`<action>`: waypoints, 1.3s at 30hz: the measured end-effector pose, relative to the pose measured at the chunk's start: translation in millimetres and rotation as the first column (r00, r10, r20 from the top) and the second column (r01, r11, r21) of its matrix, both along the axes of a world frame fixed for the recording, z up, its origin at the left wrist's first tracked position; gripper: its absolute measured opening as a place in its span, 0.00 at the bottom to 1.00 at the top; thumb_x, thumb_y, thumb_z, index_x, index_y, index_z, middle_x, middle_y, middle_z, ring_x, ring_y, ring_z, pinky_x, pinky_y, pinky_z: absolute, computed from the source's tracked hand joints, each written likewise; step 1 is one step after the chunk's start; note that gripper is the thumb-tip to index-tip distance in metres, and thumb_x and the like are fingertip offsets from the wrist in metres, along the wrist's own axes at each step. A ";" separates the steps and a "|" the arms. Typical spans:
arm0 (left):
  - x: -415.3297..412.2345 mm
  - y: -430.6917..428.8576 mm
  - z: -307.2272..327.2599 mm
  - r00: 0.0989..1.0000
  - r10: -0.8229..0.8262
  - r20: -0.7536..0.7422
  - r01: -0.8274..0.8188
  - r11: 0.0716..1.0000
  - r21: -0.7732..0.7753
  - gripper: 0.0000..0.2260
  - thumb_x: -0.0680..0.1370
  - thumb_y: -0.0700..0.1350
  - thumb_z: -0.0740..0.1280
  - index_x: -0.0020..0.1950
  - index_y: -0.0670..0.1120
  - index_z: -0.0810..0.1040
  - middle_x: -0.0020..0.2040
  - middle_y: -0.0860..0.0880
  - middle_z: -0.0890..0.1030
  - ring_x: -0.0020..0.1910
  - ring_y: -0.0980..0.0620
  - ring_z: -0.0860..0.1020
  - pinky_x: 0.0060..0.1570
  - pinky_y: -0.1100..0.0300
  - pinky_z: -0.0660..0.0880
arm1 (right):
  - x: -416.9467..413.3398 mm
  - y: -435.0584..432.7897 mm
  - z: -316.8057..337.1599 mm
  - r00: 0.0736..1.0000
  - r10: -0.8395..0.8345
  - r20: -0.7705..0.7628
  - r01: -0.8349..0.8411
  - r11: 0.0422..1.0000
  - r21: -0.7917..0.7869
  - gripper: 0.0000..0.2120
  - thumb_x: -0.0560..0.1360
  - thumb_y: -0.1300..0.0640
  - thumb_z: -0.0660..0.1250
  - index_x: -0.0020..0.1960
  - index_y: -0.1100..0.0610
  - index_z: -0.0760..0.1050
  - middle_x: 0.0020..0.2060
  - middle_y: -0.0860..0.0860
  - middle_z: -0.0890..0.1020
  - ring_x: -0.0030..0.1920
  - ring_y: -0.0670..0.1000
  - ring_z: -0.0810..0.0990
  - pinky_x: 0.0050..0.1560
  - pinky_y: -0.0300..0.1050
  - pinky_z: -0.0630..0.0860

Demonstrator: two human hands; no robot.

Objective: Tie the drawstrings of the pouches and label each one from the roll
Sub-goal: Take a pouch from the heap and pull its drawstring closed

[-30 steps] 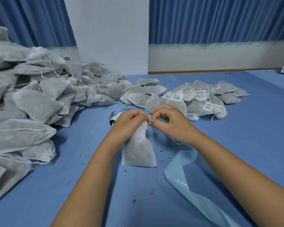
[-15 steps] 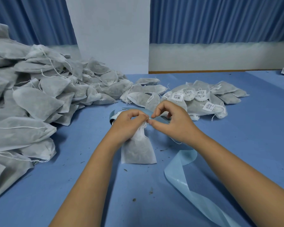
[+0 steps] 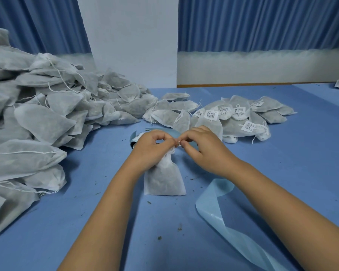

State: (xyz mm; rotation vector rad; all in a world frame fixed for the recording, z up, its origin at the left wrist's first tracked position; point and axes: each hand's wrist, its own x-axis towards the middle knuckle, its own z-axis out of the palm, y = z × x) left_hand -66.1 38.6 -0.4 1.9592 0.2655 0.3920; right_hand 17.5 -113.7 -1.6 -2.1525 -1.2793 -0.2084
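Observation:
A white filled pouch (image 3: 163,180) lies on the blue table (image 3: 282,163) in front of me, its gathered neck pointing away. My left hand (image 3: 152,151) grips that neck with curled fingers. My right hand (image 3: 203,148) pinches the thin white drawstring right beside the neck, fingertips almost touching the left hand. The label roll (image 3: 135,138) sits just behind my left hand, mostly hidden. Its pale blue backing strip (image 3: 219,210) trails off to the lower right.
A large heap of unlabelled pouches (image 3: 37,118) fills the left side of the table. A smaller group of labelled pouches (image 3: 241,118) lies behind my right hand. A white pillar (image 3: 133,42) and blue curtains stand behind. Small crumbs dot the table.
My right hand has closed in on the pouch neck, thumb and fingers now pinching the string tightly. The left hand stays on the neck.

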 end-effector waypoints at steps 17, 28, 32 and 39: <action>2.1 5.1 -4.3 0.999 -0.048 0.017 0.047 0.996 0.072 0.07 0.79 0.46 0.68 0.41 0.54 0.81 0.50 0.58 0.82 0.40 0.60 0.77 0.43 0.69 0.72 | -0.5 -0.8 3.9 0.903 -0.011 -0.430 0.122 0.965 0.232 0.09 0.74 0.64 0.68 0.42 0.53 0.84 0.29 0.37 0.81 0.31 0.35 0.76 0.35 0.26 0.69; -1.7 5.9 -0.3 0.998 -0.052 -0.039 0.053 0.998 0.018 0.06 0.77 0.53 0.70 0.42 0.54 0.84 0.50 0.42 0.83 0.39 0.51 0.72 0.43 0.54 0.69 | -0.6 -1.4 6.6 0.817 0.056 -0.574 0.122 0.956 0.267 0.07 0.74 0.64 0.68 0.42 0.57 0.84 0.37 0.52 0.85 0.39 0.47 0.80 0.41 0.42 0.79; -3.8 4.8 1.2 0.998 -0.064 -0.009 0.064 0.998 -0.009 0.10 0.70 0.61 0.70 0.42 0.56 0.84 0.50 0.43 0.84 0.40 0.50 0.73 0.45 0.53 0.70 | 0.4 -0.8 5.2 0.798 0.072 -0.598 0.120 0.954 0.275 0.07 0.74 0.64 0.69 0.43 0.57 0.85 0.37 0.50 0.86 0.39 0.44 0.81 0.40 0.35 0.79; -5.3 6.3 2.8 0.997 -0.081 -0.010 0.081 0.996 -0.024 0.09 0.66 0.58 0.74 0.40 0.55 0.85 0.49 0.44 0.85 0.38 0.44 0.73 0.45 0.47 0.75 | 0.9 -1.2 4.8 0.780 0.105 -0.617 0.100 0.952 0.289 0.07 0.74 0.64 0.69 0.43 0.56 0.85 0.38 0.50 0.86 0.41 0.46 0.83 0.44 0.35 0.80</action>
